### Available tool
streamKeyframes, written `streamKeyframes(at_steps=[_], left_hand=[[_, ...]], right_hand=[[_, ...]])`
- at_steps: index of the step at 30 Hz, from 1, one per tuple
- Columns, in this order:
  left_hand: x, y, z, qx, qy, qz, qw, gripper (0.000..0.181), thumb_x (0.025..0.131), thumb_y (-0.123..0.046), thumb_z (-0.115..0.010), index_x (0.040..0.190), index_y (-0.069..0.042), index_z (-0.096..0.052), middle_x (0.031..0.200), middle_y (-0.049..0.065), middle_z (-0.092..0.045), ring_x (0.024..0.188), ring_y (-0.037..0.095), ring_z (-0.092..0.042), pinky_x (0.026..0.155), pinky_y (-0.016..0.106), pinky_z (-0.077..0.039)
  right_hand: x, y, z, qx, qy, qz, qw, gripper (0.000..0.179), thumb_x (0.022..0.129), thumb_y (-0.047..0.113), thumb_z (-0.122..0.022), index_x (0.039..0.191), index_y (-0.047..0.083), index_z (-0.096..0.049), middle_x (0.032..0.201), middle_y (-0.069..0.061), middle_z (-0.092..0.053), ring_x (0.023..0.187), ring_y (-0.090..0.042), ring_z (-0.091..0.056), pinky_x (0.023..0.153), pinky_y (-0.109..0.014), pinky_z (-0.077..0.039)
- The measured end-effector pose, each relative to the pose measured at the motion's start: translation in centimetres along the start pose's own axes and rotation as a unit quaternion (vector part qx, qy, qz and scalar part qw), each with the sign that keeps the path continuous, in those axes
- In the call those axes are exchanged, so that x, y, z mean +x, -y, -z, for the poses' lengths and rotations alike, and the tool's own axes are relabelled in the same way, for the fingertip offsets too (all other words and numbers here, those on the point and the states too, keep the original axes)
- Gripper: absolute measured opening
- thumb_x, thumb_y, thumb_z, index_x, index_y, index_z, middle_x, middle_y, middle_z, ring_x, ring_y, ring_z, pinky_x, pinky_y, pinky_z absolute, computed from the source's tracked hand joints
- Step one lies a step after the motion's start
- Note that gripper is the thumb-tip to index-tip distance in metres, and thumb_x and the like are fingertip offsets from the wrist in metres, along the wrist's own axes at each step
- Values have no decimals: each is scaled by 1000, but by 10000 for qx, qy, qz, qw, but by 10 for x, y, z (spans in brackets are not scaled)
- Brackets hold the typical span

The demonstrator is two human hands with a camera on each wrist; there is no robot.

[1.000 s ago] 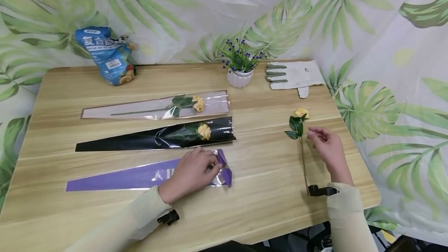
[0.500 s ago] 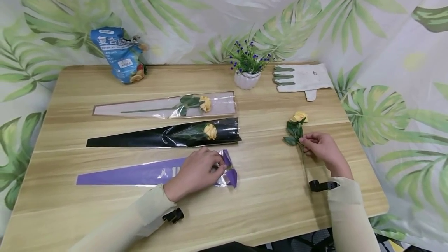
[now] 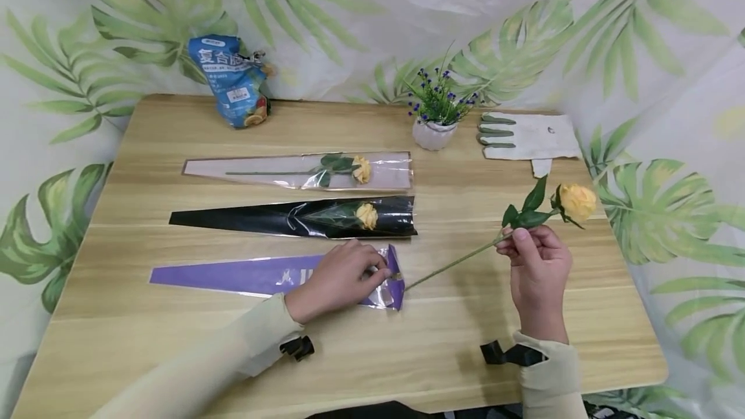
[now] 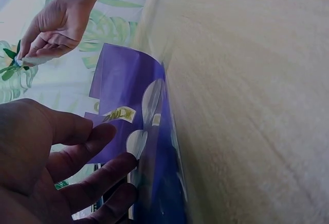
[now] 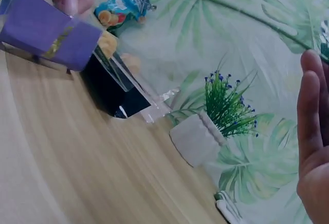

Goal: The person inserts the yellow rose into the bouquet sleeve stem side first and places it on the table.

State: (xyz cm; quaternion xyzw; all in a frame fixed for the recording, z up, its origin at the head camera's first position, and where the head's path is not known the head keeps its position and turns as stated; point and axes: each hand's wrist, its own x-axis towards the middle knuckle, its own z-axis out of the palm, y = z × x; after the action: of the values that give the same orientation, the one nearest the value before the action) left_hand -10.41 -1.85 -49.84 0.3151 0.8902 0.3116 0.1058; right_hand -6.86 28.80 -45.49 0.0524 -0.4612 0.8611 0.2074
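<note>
My right hand [image 3: 537, 270] pinches the stem of a yellow rose [image 3: 576, 202] just below its green leaves, off the table. The rose's bloom points to the upper right. Its stem slants down left, and the tip is at the mouth of a purple flower sleeve [image 3: 221, 277]; whether it is inside I cannot tell. My left hand [image 3: 334, 280] lies over that sleeve near its wide end. In the left wrist view, the thumb and forefinger pinch the edge of the purple sleeve [image 4: 123, 85], whose mouth stands spread apart.
Beyond lie a black sleeve [image 3: 233, 220] and a pale pink sleeve [image 3: 262, 165], each with a yellow rose inside. At the back stand a blue bag [image 3: 229, 79] and a white pot of small purple flowers [image 3: 434, 136]. A work glove [image 3: 538, 136] lies at the back right.
My right hand has taken hold of the rose, lifted it and tilted it, swinging the stem's tip left to the purple sleeve. The left hand keeps its place on the sleeve.
</note>
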Motion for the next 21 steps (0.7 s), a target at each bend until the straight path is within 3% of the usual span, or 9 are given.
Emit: streamKeyframes(at_steps=[6,9,12,17,21], left_hand=[[0,-1,3,-116,41,-2,9999,17,98,-35,-67,94,-23,-79,101,-10,-70,92,13,-56,79,36,-45],[1,-1,3,-265,24,18,9996,15,98,-33,-68,94,-22,-78,102,-10,-70,96,14,-58,85,38,-46],[2,-2,4,-416,53,42,9991,15,99,-33,-67,97,-22,-77,107,-9,-68,101,15,-59,90,40,-46],[2,-5,3,-667,129,25,9977,18,100,-35,-64,101,-22,-77,112,-8,-64,99,16,-59,87,38,-47],[3,-7,2,-844,74,-26,9964,17,100,-34,-65,98,-22,-77,108,-10,-61,96,17,-59,84,37,-47]], right_hand=[[-13,-4,-8,-958,-157,777,9922,3,88,-25,-59,89,-25,-56,85,-32,-68,71,-32,-72,66,-37,-59],[-17,-6,-8,-1136,-172,898,9893,9,88,-23,-61,91,-28,-54,86,-31,-68,70,-32,-72,66,-37,-59],[-22,-9,-7,-1125,-189,783,9904,12,89,-21,-61,96,-28,-54,86,-30,-68,71,-32,-72,66,-36,-59],[-31,-16,-3,-1111,-324,535,9918,12,92,-18,-61,101,-21,-54,88,-27,-68,72,-32,-72,64,-35,-59],[-35,-21,-1,-1476,-323,209,9883,14,94,-12,-63,104,-17,-54,92,-27,-69,76,-33,-73,65,-35,-59]])
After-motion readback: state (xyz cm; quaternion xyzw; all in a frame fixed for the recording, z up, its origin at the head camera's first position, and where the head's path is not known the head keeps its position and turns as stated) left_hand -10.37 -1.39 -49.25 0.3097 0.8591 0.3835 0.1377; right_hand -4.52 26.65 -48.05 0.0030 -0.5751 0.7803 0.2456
